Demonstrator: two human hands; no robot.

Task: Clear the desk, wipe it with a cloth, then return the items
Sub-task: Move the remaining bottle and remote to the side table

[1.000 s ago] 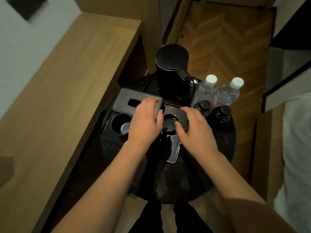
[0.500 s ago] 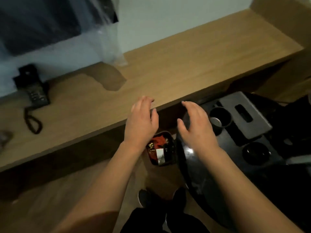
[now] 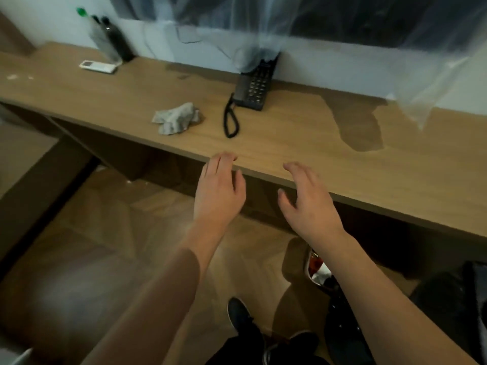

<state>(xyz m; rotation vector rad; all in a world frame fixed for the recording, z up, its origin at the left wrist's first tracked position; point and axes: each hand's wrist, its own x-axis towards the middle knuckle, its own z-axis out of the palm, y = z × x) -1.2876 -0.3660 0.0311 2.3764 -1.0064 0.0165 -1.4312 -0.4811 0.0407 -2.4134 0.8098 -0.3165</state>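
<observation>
A long wooden desk (image 3: 303, 143) runs across the view. On it lie a crumpled grey cloth (image 3: 176, 118), a black telephone (image 3: 255, 85) with a coiled cord, a white remote (image 3: 98, 66) and dark bottles (image 3: 113, 39) at the far left by the wall. My left hand (image 3: 218, 191) hovers at the desk's front edge, fingers straight and empty. Beside it, my right hand (image 3: 308, 201) is also spread and holds nothing.
Clear plastic sheeting (image 3: 395, 48) hangs over a dark screen above the desk. A small waste bin (image 3: 317, 272) with rubbish stands on the wooden floor under my right forearm. The dark round side table's edge (image 3: 448, 299) shows at the lower right. My shoes (image 3: 239, 314) are below.
My view has swung left from the round side table with the kettle and tray to the desk. Both hands left the tray and now hover empty at the desk's edge.
</observation>
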